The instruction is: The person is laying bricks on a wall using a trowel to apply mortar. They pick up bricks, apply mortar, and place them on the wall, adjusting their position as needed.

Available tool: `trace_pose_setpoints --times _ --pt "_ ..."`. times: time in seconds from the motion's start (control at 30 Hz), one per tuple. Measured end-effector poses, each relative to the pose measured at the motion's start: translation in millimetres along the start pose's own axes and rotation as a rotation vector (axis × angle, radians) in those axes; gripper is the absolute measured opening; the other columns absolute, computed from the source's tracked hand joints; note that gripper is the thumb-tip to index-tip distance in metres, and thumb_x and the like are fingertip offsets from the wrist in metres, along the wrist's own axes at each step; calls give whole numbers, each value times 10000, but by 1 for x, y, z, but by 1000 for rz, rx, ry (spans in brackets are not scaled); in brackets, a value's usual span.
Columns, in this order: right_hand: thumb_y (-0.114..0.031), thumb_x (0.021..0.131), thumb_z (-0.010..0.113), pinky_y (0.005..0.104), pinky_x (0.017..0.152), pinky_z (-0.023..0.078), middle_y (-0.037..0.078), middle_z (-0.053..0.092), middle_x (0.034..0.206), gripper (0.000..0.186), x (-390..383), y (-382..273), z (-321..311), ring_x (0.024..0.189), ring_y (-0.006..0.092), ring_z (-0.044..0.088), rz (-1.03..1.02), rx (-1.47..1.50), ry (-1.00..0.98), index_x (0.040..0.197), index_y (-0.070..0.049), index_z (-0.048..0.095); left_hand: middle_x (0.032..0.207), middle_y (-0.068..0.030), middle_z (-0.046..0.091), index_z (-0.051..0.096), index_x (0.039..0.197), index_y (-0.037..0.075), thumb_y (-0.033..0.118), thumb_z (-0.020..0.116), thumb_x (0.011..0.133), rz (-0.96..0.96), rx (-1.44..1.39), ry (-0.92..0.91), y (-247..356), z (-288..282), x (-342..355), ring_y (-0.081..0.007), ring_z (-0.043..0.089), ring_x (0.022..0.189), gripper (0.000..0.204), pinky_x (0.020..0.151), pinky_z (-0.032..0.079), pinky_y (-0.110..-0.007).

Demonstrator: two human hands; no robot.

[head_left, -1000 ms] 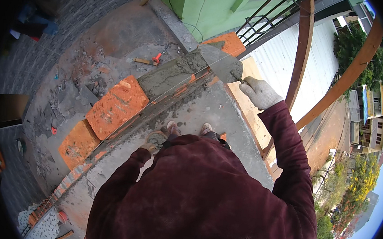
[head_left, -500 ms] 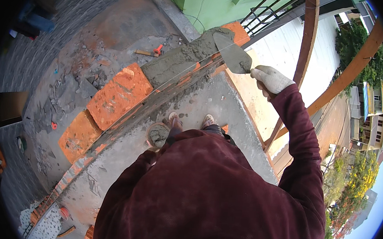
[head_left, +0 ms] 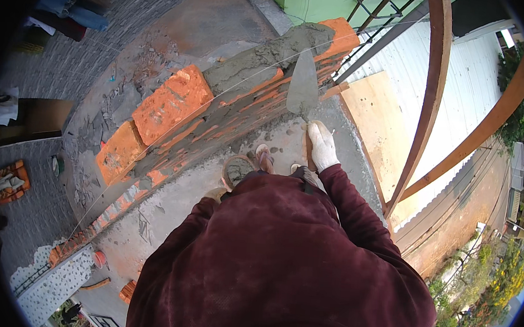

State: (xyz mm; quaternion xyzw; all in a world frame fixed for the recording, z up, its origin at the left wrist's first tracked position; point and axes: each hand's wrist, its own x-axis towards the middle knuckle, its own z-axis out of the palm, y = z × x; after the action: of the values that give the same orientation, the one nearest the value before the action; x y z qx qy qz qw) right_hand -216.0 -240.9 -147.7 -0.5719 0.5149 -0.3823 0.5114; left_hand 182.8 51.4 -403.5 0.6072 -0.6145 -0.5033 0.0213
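Note:
My right hand (head_left: pixel 321 146), in a white glove, is closed around the handle of a trowel (head_left: pixel 304 84). Its grey blade points away from me, beside the near face of the brick wall (head_left: pixel 261 93). Wet mortar (head_left: pixel 273 52) lies along the wall top, between an orange brick (head_left: pixel 172 104) on the left and another brick (head_left: pixel 342 35) at the far end. My gloved left hand (head_left: pixel 214 194) is low by my waist, next to the rim of a small round bucket (head_left: pixel 238 171) holding grey mortar. Its fingers are mostly hidden.
A taut string line (head_left: pixel 237 84) runs along the wall. Curved wooden posts (head_left: pixel 428 84) rise at the right, beside a plywood sheet (head_left: pixel 371 116). My feet stand on a concrete ledge (head_left: pixel 168 202). Rubble (head_left: pixel 110 119) lies beyond the wall; a street lies below at the right.
My right hand has come down and in toward my body. The trowel blade has swung from over the mortar to the wall's near side. The view has shifted as well.

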Motion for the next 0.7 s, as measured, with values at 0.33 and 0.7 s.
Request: trace_pose_setpoints --times 0.33,0.7 --pt "-419 1070 498 320 458 475 53 563 740 384 -29 -65 14 523 146 570 356 354 -329 1108 -41 558 1240 -84 729 656 1338 89 266 670 960 -459 -662 53 30 74 -83 -235 663 1184 419 1020 501 -369" --pt "-412 1059 471 511 987 500 287 662 1232 474 -5 14 50 1172 478 611 -92 -412 -448 1327 -30 556 1293 -105 697 576 1452 41 361 558 1079 -551 -633 231 198 151 -126 -202 641 1184 492 1042 485 -349"
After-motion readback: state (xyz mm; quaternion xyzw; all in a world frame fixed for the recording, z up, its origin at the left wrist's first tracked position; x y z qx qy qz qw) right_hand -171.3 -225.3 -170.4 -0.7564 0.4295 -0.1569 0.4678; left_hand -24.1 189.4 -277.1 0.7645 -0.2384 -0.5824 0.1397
